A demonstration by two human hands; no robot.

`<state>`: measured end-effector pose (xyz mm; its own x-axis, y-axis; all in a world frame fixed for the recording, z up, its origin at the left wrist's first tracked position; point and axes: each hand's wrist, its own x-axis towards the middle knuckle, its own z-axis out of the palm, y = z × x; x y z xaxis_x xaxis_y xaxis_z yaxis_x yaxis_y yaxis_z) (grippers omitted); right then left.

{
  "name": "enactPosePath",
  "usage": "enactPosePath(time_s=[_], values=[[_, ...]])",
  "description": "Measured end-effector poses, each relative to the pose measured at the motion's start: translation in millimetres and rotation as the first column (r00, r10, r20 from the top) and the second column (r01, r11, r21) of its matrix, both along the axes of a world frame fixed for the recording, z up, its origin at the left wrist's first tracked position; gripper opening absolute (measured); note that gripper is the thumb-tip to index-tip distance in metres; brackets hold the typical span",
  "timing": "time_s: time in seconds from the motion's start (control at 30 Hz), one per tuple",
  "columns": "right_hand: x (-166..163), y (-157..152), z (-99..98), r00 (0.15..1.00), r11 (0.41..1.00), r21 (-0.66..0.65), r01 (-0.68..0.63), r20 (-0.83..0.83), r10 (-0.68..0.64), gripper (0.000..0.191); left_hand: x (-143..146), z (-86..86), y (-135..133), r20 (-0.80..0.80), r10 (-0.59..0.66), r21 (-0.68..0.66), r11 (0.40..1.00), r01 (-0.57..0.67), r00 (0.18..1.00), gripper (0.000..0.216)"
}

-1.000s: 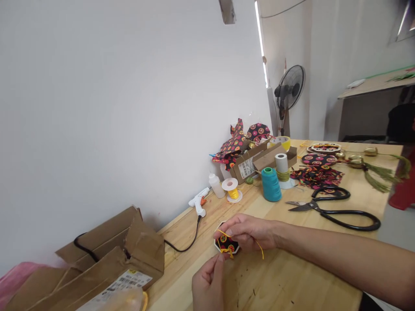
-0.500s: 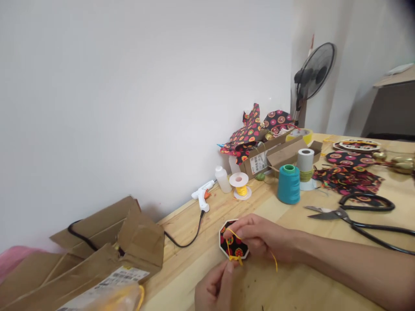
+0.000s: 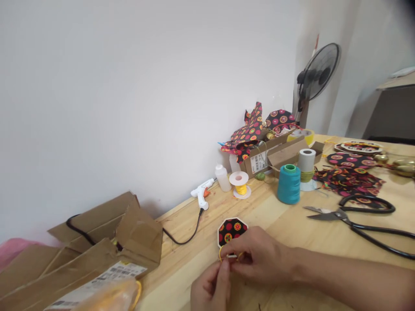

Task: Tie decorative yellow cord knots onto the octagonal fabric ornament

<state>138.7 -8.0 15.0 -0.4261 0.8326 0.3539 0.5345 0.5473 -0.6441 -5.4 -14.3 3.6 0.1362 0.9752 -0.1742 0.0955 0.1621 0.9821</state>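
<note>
An octagonal piece [image 3: 232, 230] with a pale rim and black patterned fabric lies on the table just beyond my hands. Yellow cord [image 3: 221, 252] loops at its near edge. My left hand [image 3: 212, 283] is closed, with thumb and forefinger pinching the cord close to that edge. From the right, my right hand [image 3: 256, 252] reaches over the piece's near side, fingers closed on the same cord. The fingers hide much of the cord and the lower edge of the piece.
Black-handled scissors [image 3: 343, 216] lie open at right. Behind stand a teal thread cone [image 3: 288, 185], a yellow cord spool [image 3: 240, 188], a white bottle [image 3: 223, 178] and a glue gun [image 3: 202, 194]. An open cardboard box [image 3: 142, 233] sits at left, patterned fabric scraps [image 3: 353, 181] at right.
My right hand has moved down and nearer to my left hand, drawing the cord loop lower. More of the octagonal piece's fabric shows. My left hand keeps its pinch.
</note>
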Motion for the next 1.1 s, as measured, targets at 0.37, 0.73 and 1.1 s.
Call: enactPosePath(time_s=[0.37, 0.73, 1.1], values=[[6, 5, 2.8, 0.998, 0.986, 0.155, 0.057, -0.01, -0.056, 0.01, -14, 0.2, 11, 0.148, 0.106, -0.101, 0.991, -0.092, 0.983, 0.028], [6, 5, 6.0, 1.0, 0.979, 0.203, 0.019, 0.008, -0.021, 0.014, -10, 3.4, 8, 0.25, 0.183, -0.111, 0.981, -0.16, 0.951, 0.028], [11, 6, 15.2, 0.707, 0.915, -0.293, -0.278, -0.707, -0.011, 0.013, -5, 7.3, 3, 0.238, 0.186, -0.093, 0.981, -0.168, 0.953, 0.041]])
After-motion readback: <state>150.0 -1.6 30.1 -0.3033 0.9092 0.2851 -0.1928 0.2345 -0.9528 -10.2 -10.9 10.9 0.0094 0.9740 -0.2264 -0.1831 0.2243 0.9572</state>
